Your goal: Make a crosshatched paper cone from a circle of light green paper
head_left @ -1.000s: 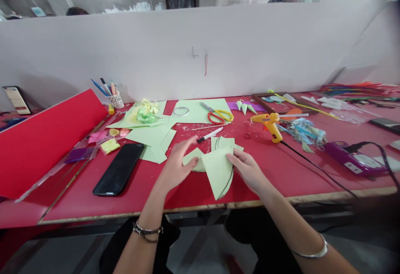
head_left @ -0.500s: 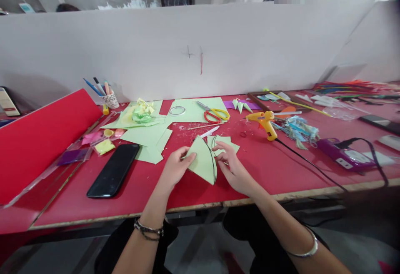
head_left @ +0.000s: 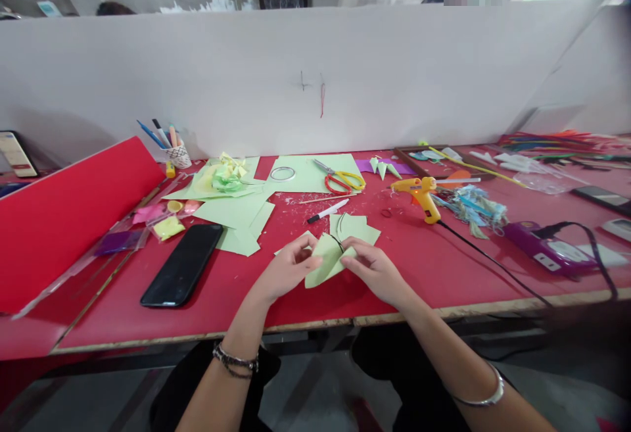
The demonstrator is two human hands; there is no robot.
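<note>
Between my hands, just above the red table's near part, is a pale green paper piece [head_left: 321, 271] with a black line along its curved edge. My left hand [head_left: 294, 262] pinches its left side between thumb and fingers. On the other side my right hand [head_left: 371, 266] grips the right part, which bends over toward the middle. More green paper cutouts [head_left: 362, 228] with black lines lie right behind. A marker [head_left: 328, 211] with a black tip rests beyond the hands, near scissors [head_left: 339, 182] with red and yellow handles.
A black phone [head_left: 182, 265] lies at left beside small coloured packets [head_left: 167, 227]. Green sheets [head_left: 236, 212] spread behind it. To the right are a yellow glue gun [head_left: 418, 196], its cord, and a purple power strip [head_left: 547, 248]. A white partition [head_left: 236, 83] stands behind.
My right hand has closed on the green paper's right side. The paper has turned and is now bent inward, its curved edge toward the back. The view has shifted slightly.
</note>
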